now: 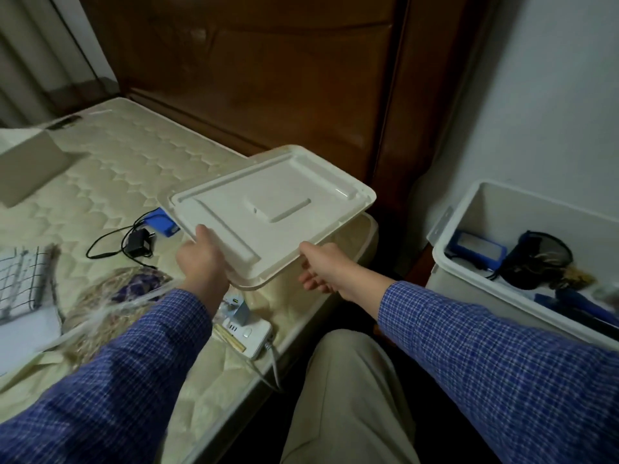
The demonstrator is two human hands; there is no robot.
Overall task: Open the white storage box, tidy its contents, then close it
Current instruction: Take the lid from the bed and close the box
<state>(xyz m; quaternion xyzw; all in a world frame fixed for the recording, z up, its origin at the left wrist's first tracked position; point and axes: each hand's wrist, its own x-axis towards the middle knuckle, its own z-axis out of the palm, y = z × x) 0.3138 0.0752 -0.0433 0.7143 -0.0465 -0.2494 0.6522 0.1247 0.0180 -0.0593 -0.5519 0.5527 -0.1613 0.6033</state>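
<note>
The white storage box (469, 209) stands open at the right, beside the bed. Inside it lie a blue case (477, 248), a dark mesh item (539, 259) and blue tools (569, 304). Its white lid (271, 209) is off the box and held level over the mattress corner. My left hand (201, 259) grips the lid's near left edge, thumb on top. My right hand (323, 267) holds the near right edge, fingers curled underneath.
On the mattress (110, 175) lie a black adapter with cable (139, 244), a blue box (160, 222), a white power strip (248, 336), a bagged bundle (124, 296), a checked cloth (20, 279) and a cardboard box (30, 159). A brown headboard (268, 72) stands behind.
</note>
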